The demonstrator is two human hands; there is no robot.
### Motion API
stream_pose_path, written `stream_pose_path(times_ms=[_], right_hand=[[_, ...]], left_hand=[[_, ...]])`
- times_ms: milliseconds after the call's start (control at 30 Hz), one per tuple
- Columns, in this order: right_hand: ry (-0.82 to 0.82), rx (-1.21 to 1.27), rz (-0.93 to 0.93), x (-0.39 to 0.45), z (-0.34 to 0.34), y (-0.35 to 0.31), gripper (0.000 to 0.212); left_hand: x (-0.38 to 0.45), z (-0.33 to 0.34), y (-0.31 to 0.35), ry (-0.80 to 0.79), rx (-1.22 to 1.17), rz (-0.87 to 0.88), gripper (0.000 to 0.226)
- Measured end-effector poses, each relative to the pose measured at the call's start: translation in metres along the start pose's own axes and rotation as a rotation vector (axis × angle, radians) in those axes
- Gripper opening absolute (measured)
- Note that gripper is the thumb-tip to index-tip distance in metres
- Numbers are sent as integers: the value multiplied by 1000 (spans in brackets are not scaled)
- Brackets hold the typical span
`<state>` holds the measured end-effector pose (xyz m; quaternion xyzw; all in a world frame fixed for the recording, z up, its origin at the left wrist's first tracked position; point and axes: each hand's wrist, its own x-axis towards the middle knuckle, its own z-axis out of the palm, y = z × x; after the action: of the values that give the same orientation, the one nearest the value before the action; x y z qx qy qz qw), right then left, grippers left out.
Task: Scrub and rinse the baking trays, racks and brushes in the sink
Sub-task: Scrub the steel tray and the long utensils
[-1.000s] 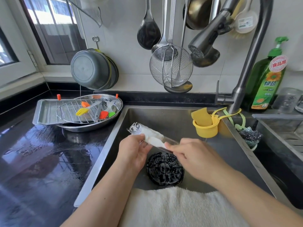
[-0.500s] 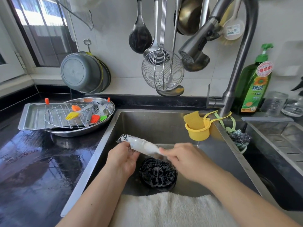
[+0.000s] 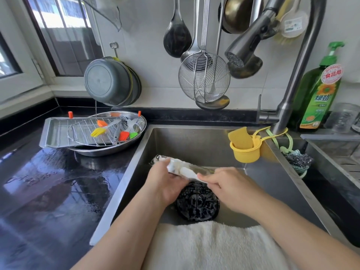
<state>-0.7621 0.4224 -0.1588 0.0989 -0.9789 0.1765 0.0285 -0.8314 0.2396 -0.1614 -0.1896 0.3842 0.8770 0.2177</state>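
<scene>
Over the steel sink (image 3: 194, 141) I hold a white, foamy pastry brush (image 3: 187, 169) almost level above the black drain strainer (image 3: 196, 205). My left hand (image 3: 167, 184) wraps round its bristle end, with the tip poking out to the left. My right hand (image 3: 231, 188) pinches the clear handle. On the counter to the left, a baking tray (image 3: 56, 131) carries a round wire rack (image 3: 87, 131) and several coloured silicone brushes (image 3: 99, 131), all resting in a round steel basin (image 3: 116, 149).
A white towel (image 3: 214, 244) drapes over the sink's front edge. A yellow cup with a sponge (image 3: 245, 151) hangs at the sink's back right, a steel scourer (image 3: 298, 158) beside it. The faucet head (image 3: 241, 53) and hanging utensils are above; a green soap bottle (image 3: 317, 98) stands right.
My left hand has slid further over the brush's bristle end, covering more of it. Both hands and the brush stay above the drain.
</scene>
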Motion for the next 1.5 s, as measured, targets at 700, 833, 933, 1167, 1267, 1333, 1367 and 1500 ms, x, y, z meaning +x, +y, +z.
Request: stream_pose_path(times_ms=[700,833,933,1167,1267,1333,1367,1500], right_hand=[[43,-61,20,-1,-7,6,40],[18,-41,-41,7,-6,-7,42],[-13,-47,-39,6,-8,-4,43],[-72,-20,-42,3,-5,0,46],[-51,-3,-3,8,-9,7,44],[-69,-11,71,2,-13,24,45],[-74,-8,84,-1,-13,27,45],[-59,25,-52,3,-4,-3,46]], left_hand=[[-2,-4,4,55,-36,125,26],[2,0,-1,65,34,124,29],[3,-5,2,107,19,132,27],[1,-2,0,93,48,79,25],[1,-5,7,91,3,92,27],[3,-7,11,93,-54,124,27],[3,-7,11,87,-60,125,26],[-4,0,-4,16,95,-9,28]])
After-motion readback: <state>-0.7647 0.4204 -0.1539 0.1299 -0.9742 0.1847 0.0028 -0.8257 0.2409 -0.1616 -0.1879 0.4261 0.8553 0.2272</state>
